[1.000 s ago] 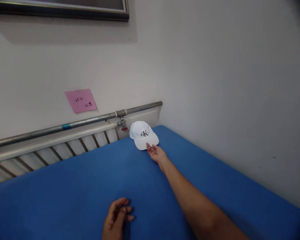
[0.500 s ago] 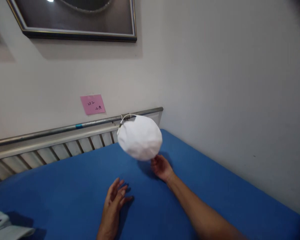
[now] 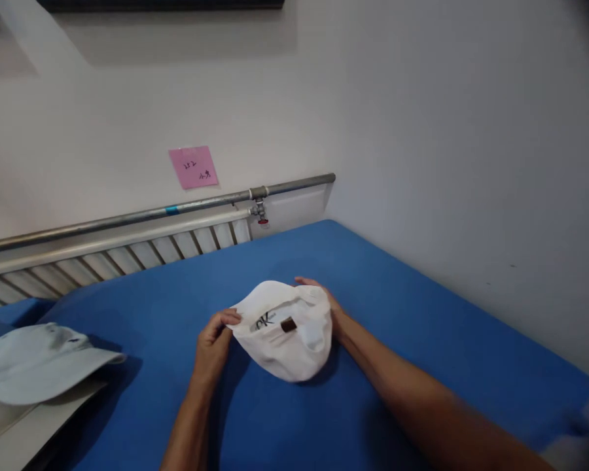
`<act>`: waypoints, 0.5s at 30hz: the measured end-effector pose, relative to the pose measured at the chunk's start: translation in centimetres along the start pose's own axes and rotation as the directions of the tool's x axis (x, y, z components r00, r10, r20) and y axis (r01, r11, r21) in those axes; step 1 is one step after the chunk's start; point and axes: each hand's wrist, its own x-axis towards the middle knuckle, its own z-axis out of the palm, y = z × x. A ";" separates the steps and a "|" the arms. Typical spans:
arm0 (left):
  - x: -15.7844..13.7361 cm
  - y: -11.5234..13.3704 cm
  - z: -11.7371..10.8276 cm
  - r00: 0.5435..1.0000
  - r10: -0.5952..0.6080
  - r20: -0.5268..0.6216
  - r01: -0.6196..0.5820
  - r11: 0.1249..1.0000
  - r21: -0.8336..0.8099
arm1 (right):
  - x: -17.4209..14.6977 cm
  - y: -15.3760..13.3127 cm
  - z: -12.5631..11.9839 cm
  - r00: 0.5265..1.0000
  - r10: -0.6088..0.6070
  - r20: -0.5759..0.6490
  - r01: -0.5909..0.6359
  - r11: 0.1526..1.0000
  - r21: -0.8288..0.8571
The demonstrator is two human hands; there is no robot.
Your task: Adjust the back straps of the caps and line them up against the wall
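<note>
"What's nearest?"

"At the left edge, a pale cap rests over something whitish I can't make out. Just beyond, the left hand pinches the edge of a white cap, thumb below and fingers above."

"And the right hand?"

"Against the cap's other side. Fingertips show past its far edge; the rest are hidden, so I can't tell whether they grip or only brace."

"Where's the cap, exactly?"

"Between both hands, over the blue surface, hollow side facing us, brown tag showing. Whether its underside touches, I can't tell."

"So which step is this?"

"I'd judge it two-handed handling: the cap is held, not set down."

"What does the next move call for?"

"Keeping that left pinch, I'd say, and steadying the right side, since soft cloth could fold."

"Farther off?"

"A white radiator, then a metal pipe along the wall, with a pink note above."
</note>
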 end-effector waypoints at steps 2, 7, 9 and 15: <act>0.3 -0.6 -0.8 0.999 -0.020 -0.047 0.025 0.993 0.116 | 0.3 -0.6 -0.2 0.999 0.028 -0.019 -0.028 1.000 -0.005; 0.1 1.5 -1.4 0.972 0.220 -0.082 -0.170 0.901 0.398 | -2.3 -4.5 1.1 0.890 -0.430 0.153 0.456 0.842 -0.288; -0.4 3.3 -0.8 0.952 0.303 0.040 -0.293 0.869 0.399 | -4.0 -5.9 2.0 0.716 -0.532 0.452 0.697 0.590 -0.408; -1.6 6.5 1.5 0.897 0.160 0.412 -0.335 0.854 0.397 | -5.5 -4.8 3.2 0.546 -0.412 0.730 0.837 0.219 -0.502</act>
